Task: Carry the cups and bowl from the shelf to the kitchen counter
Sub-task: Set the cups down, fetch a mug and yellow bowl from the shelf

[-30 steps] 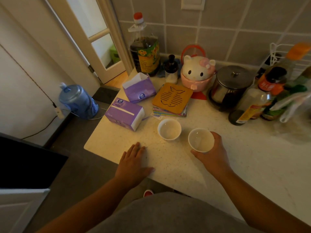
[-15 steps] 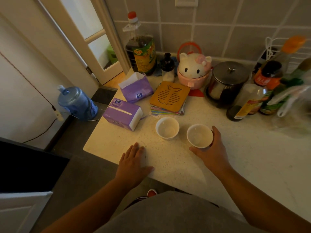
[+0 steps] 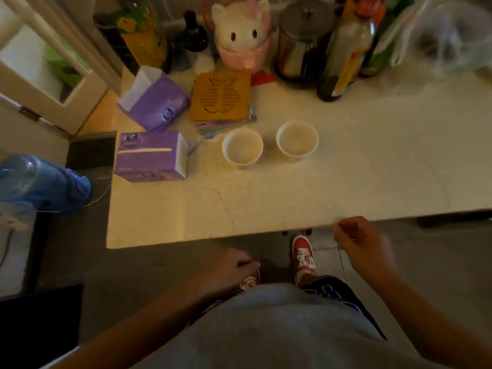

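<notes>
Two small white cups stand upright side by side on the pale kitchen counter (image 3: 266,209): the left cup (image 3: 242,148) and the right cup (image 3: 297,141). Both look empty, and neither is touched. My left hand (image 3: 226,267) hangs below the counter's front edge, fingers curled with nothing in it. My right hand (image 3: 364,246) is at the counter's front edge on the right, loosely closed and holding nothing, a thin cord hanging beside it. No bowl is in view.
Two purple tissue packs (image 3: 151,155) lie left of the cups. A wooden trivet (image 3: 221,95) on a stack of mats sits behind them. A cat-shaped pot (image 3: 243,35), a steel canister (image 3: 300,41) and several bottles line the back. A blue water jug (image 3: 40,182) stands on the floor.
My right hand let go of the right cup and pulled back off the counter. My left hand also left the counter. The view tipped down and backed away.
</notes>
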### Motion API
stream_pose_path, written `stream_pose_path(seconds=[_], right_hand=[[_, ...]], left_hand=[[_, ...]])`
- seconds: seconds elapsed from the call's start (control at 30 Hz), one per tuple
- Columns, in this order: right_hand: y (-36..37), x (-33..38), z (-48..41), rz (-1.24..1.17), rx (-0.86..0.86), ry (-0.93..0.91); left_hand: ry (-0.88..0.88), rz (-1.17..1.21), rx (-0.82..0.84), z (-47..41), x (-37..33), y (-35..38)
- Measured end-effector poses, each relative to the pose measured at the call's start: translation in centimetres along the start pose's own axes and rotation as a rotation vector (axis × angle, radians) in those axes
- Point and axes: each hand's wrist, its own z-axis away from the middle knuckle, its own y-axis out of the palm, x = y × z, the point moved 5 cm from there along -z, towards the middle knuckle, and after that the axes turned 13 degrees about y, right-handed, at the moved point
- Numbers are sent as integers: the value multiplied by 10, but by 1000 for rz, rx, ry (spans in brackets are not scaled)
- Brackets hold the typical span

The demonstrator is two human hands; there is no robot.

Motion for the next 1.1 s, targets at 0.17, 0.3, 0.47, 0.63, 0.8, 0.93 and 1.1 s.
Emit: stream_pose_path(seconds=[0.17,0.3,0.47,0.63,0.8,0.93,1.1], right_hand=[[10,-99,55,-37,-47,267],[4,-197,102,-78,-39,577],[3,-300,178,-220,-75,883],[1,-375,255,-440,-111,1073],[-19,-444,311,-577,-105,1128],[-46,-487,323,-637,-118,1132],[-111,-521,295,-651,-151,1087]], left_hand=[[-78,-117,189,-9,56,24],[-132,-224,234,-25,71,30],[-48,-441,409,-53,41,74],[22,-591,550,-80,-22,151],[114,-610,604,-99,-97,237],[192,-632,657,-99,-146,295],[211,-633,629,-109,-182,333]])
